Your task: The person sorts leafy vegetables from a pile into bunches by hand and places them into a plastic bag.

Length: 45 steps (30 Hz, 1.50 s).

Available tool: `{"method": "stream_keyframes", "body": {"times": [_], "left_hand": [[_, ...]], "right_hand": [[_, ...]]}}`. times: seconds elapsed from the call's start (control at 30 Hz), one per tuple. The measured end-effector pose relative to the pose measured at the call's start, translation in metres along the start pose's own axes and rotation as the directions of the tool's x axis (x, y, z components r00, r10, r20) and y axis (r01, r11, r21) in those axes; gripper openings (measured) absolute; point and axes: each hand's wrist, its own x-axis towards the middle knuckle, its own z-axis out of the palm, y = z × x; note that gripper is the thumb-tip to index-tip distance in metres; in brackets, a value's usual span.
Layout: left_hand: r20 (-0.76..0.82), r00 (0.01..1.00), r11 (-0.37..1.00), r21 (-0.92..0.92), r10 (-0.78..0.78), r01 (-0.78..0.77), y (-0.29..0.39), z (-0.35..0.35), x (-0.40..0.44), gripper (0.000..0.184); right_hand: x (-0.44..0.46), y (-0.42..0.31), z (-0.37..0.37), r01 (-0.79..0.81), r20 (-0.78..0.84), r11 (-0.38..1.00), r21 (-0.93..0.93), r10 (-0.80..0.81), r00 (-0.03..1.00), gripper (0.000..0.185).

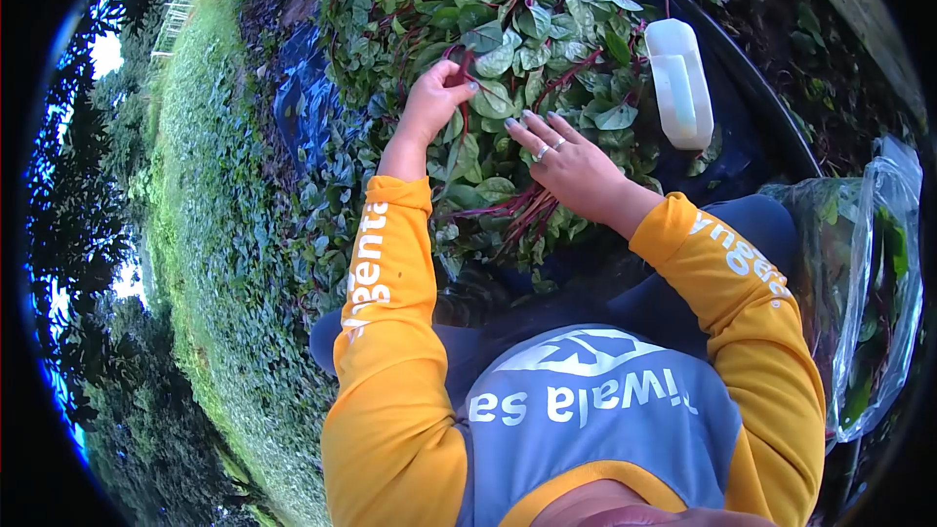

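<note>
A big heap of red-stemmed leafy greens (547, 24), which look like Malabar spinach, lies in front of me. My left hand (437, 102) is closed over the heap, thumb and fingers pinching a Malabar spinach stem (464, 66). To its right, my right hand (576, 168) rests on or just over the leaves, its ringed fingers stretched out and apart. Below that hand, cut red stems (527, 213) lie gathered side by side, pointing towards my lap. Whether the right palm touches them is hidden.
A cut-open white plastic container (676, 88) stands right of the heap, beside a dark rim (747, 49). At the far right is a clear plastic bag (878, 283) with greens inside. Blue plastic sheeting (303, 98) lies left, before low green growth (224, 224).
</note>
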Motion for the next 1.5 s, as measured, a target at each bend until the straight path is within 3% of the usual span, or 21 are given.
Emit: {"method": "stream_keyframes", "body": {"times": [0.13, 0.23, 0.27, 0.33, 0.4, 0.47, 0.57, 0.67, 0.7, 0.77, 0.87, 0.9, 1.0, 1.07, 1.17, 1.2, 1.27, 1.33, 1.4, 1.43, 1.5], "left_hand": [[0.115, 0.99, 0.908, 0.4, 0.082, -0.122, 0.008, 0.037, -0.039, 0.02], [0.286, 0.957, 0.989, -0.121, -0.048, 0.086, 0.003, 0.071, -0.065, 0.018], [0.292, 0.955, 0.988, -0.123, -0.049, 0.088, 0.001, 0.07, -0.063, 0.018], [0.479, 0.818, 0.909, -0.089, -0.319, 0.407, -0.008, 0.061, -0.053, 0.03], [0.179, 0.96, 0.971, -0.063, -0.216, 0.231, -0.013, 0.07, -0.039, 0.028], [-0.23, 0.973, 0.981, 0.186, -0.016, 0.06, -0.063, 0.079, -0.006, 0.028], [-0.394, 0.919, 0.914, 0.382, 0.028, 0.135, -0.054, 0.102, 0.011, 0.04], [-0.445, 0.895, 0.915, 0.348, -0.032, 0.206, -0.05, 0.106, 0.02, 0.043], [-0.444, 0.896, 0.932, 0.321, -0.008, 0.167, -0.048, 0.101, 0.023, 0.039], [-0.38, 0.918, 0.993, -0.008, -0.114, 0.12, -0.037, 0.083, 0.025, 0.029], [-0.305, 0.931, 0.93, -0.36, -0.199, 0.081, -0.022, 0.037, 0.015, 0.027], [-0.22, 0.913, 0.811, -0.559, -0.344, 0.171, 0.001, 0.025, 0.003, 0.026], [-0.148, 0.902, 0.745, -0.626, -0.406, 0.233, 0.015, -0.008, -0.014, 0.026], [-0.157, 0.891, 0.817, -0.49, -0.426, 0.304, -0.013, -0.023, -0.022, 0.026], [-0.303, 0.94, 0.985, 0.028, -0.154, 0.171, -0.065, -0.018, -0.038, 0.016], [-0.377, 0.926, 0.828, 0.525, 0.019, 0.196, -0.097, -0.022, -0.035, 0.019], [-0.495, 0.841, 0.872, 0.486, 0.219, 0.059, -0.056, 0.021, -0.048, 0.02], [-0.336, 0.782, 0.756, 0.606, 0.526, -0.248, -0.034, 0.052, -0.043, 0.011], [-0.238, 0.758, 0.728, 0.548, 0.608, -0.412, -0.022, 0.078, -0.026, 0.011], [-0.238, 0.758, 0.729, 0.546, 0.607, -0.413, -0.024, 0.082, -0.015, 0.011], [-0.167, 0.922, 0.774, 0.607, 0.35, -0.184, -0.029, 0.087, 0.0, 0.017]], "right_hand": [[0.006, -0.003, -0.008, 0.032, 0.012, 0.999, -0.018, -0.032, 0.999, 0.015], [0.001, 0.001, 0.003, 0.013, -0.009, 0.999, -0.033, -0.013, 1.0, 0.015], [-0.001, 0.002, 0.008, -0.014, 0.001, 0.999, -0.041, 0.014, 1.0, 0.015], [-0.006, 0.002, 0.008, -0.059, 0.102, 0.998, -0.019, 0.06, 0.993, 0.014], [-0.007, 0.003, 0.011, -0.051, 0.281, 0.998, -0.048, 0.063, 0.958, 0.011], [-0.007, 0.004, 0.012, -0.043, 0.283, 0.998, -0.041, 0.052, 0.958, 0.011], [-0.005, 0.005, 0.005, -0.026, 0.315, 1.0, -0.012, 0.028, 0.949, 0.015], [-0.007, 0.001, 0.003, -0.048, 0.327, 0.999, 0.015, 0.041, 0.944, 0.02], [-0.008, 0.003, 0.005, -0.077, 0.307, 0.997, 0.015, 0.069, 0.949, 0.022], [-0.01, 0.006, 0.01, -0.1, 0.277, 0.995, -0.001, 0.097, 0.956, 0.021], [-0.011, 0.01, 0.017, -0.089, 0.224, 0.995, -0.041, 0.096, 0.97, 0.016], [-0.011, 0.011, 0.018, -0.063, 0.199, 0.995, -0.079, 0.078, 0.977, 0.012], [-0.007, 0.008, 0.015, -0.061, 0.184, 0.997, -0.051, 0.07, 0.98, 0.013], [-0.008, 0.007, 0.017, -0.06, 0.184, 0.996, -0.062, 0.071, 0.98, 0.013], [-0.009, 0.004, 0.016, -0.077, 0.231, 0.996, -0.05, 0.087, 0.969, 0.016], [-0.009, 0.004, 0.014, -0.098, 0.274, 0.995, -0.029, 0.102, 0.956, 0.018], [-0.008, 0.005, 0.012, -0.086, 0.28, 0.996, -0.036, 0.092, 0.955, 0.02], [-0.009, 0.004, 0.012, -0.072, 0.292, 0.997, -0.041, 0.08, 0.953, 0.021], [-0.008, 0.005, 0.013, -0.066, 0.313, 0.998, -0.022, 0.07, 0.947, 0.022], [-0.008, 0.006, 0.012, -0.067, 0.314, 0.997, -0.023, 0.071, 0.947, 0.022], [-0.009, 0.007, 0.011, -0.061, 0.317, 0.998, -0.018, 0.064, 0.946, 0.023]]}}
